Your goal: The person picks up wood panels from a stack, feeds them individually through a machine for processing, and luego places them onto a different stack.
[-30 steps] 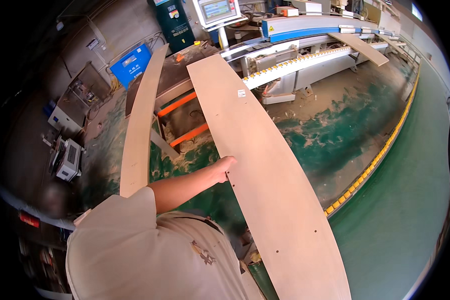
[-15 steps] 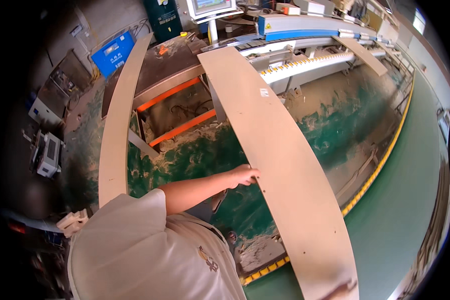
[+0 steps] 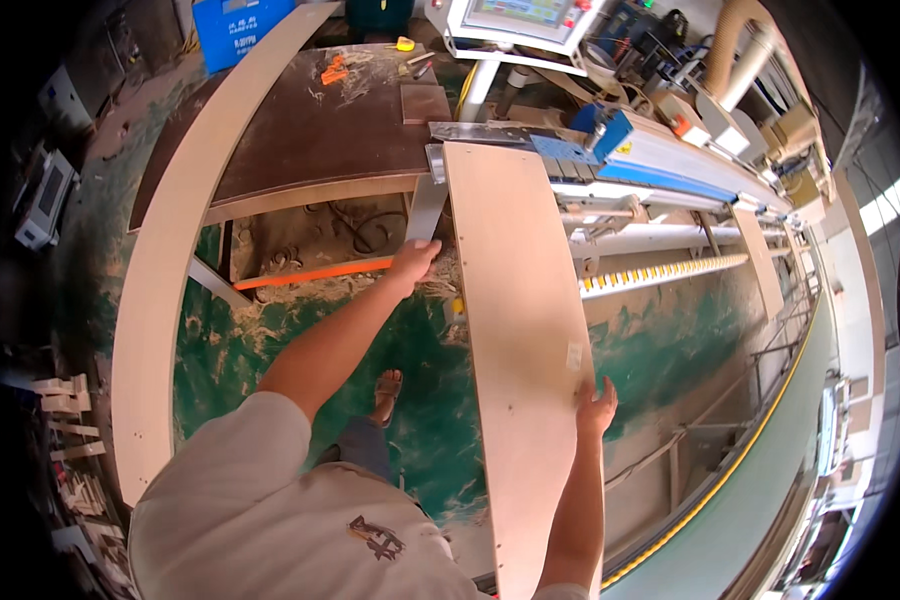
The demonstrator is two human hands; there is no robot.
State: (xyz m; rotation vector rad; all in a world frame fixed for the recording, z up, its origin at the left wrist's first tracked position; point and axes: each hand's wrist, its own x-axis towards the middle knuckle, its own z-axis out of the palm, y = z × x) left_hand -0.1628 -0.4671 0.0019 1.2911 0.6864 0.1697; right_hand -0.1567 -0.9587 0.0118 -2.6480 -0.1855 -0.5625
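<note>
A long pale wooden board (image 3: 520,290) runs away from me, its far end at the machine's metal edge. My left hand (image 3: 413,264) is just off the board's left edge, fingers loosely bent and holding nothing. At the right edge, beside a small pale label (image 3: 574,356), my right hand (image 3: 597,408) has its fingers spread. It is against or very close to the edge; contact is hard to tell. Small dark holes dot the board's left edge. A second long pale board (image 3: 170,260) lies to my left, partly over a dark brown table (image 3: 300,130).
A control screen on a white post (image 3: 480,90) stands beyond the board. The machine's blue-and-white beam (image 3: 670,185) and a yellow-and-white roller bar (image 3: 660,275) extend right. An orange bar (image 3: 310,274) crosses under the table. Sawdust lies over the green floor (image 3: 430,400).
The board has moved farther forward, its label now beyond my right hand. My left hand has come off the left edge and reaches farther ahead. My right hand has come up along the right edge.
</note>
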